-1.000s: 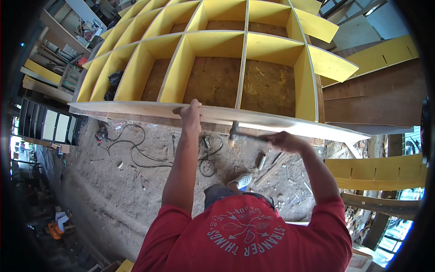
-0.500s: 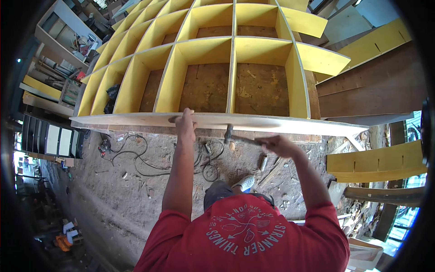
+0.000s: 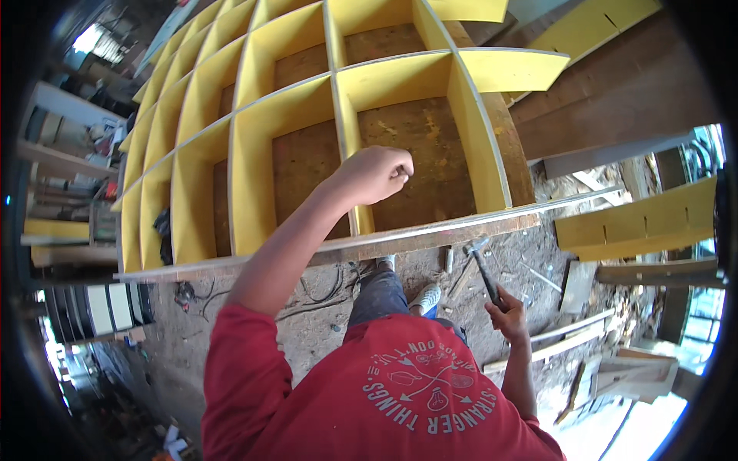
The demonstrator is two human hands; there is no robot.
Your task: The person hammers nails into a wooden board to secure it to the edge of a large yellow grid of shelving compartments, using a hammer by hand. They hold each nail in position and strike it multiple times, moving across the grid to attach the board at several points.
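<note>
My right hand (image 3: 509,313) grips the dark handle of a hammer (image 3: 487,275). Its metal head points away from me, over the ground to the right of my legs. My left hand (image 3: 378,175) is closed, with the fingers curled in, above the front of a yellow grid frame (image 3: 346,146). What those fingers hold, if anything, is hidden. The frame is made of crossing yellow panels that form open square cells. Along its near side runs a long pale board (image 3: 438,228), seen mostly along its top edge and partly covered by my left forearm.
Brown boarding (image 3: 307,161) shows inside the cells. Notched yellow strips (image 3: 638,219) stand at the right, near loose wood pieces (image 3: 630,373). A black cable (image 3: 319,296) lies on the dirt floor. Shelving with clutter (image 3: 69,146) is at the left.
My left hand has left the pale board and risen over the grid's cells. My right hand has drawn the hammer back and right, away from the board. The view has turned and shifted.
</note>
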